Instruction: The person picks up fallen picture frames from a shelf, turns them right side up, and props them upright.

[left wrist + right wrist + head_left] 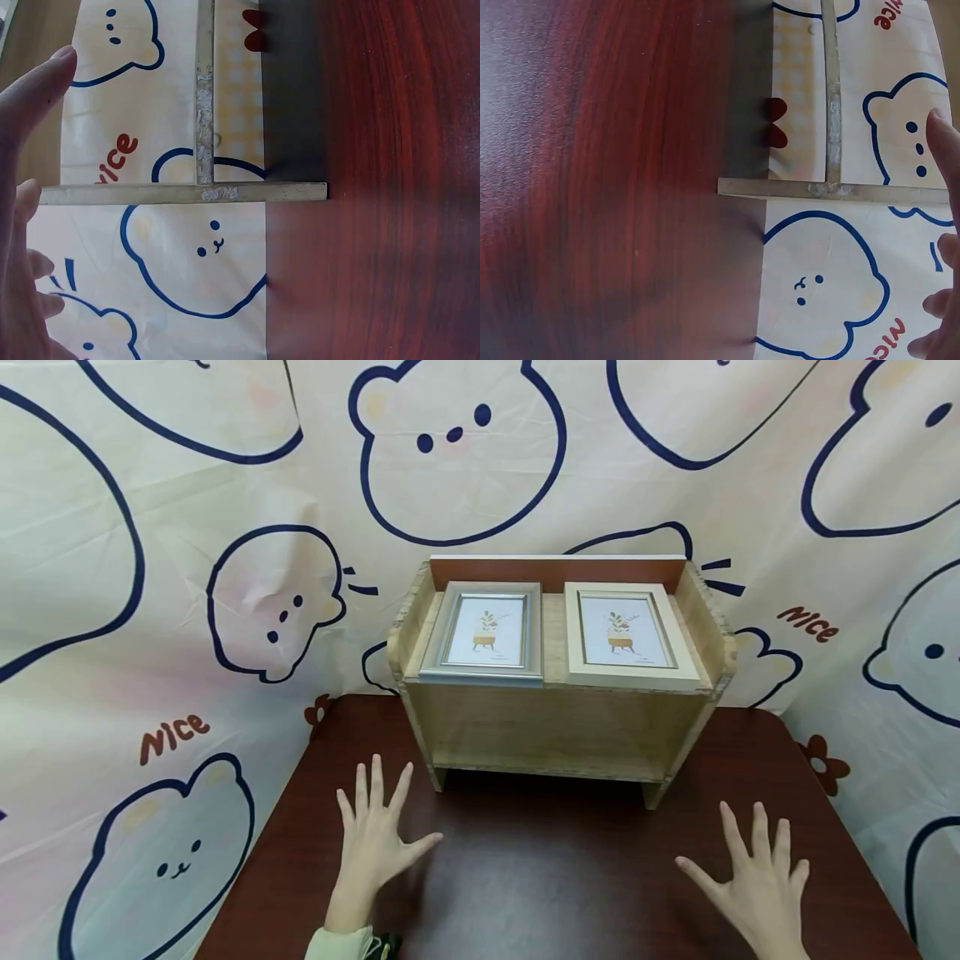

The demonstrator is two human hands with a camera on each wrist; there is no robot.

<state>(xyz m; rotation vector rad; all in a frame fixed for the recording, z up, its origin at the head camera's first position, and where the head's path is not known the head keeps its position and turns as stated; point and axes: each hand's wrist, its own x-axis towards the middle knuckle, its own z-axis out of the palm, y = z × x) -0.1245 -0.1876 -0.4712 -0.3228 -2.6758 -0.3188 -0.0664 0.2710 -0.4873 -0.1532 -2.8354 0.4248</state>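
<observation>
In the head view my left hand (372, 843) is spread over the left part of the table, fingers straight and holding nothing. On the right side my right hand (761, 889) is spread the same way, also holding nothing. Ahead of both hands stands a small wooden shelf (525, 727). Two picture frames lean side by side on its upper board: a silver-grey frame (534, 635) at left and a cream frame (633, 677) at right. Each shows a potted plant print. The wrist views show each hand's fingers beside the shelf's lower edges.
The dark red-brown table (540, 877) carries the shelf near its back edge. A pale curtain (465, 510) with blue bear outlines hangs behind and along both sides. The shelf's side panels (708, 618) rise beside the frames.
</observation>
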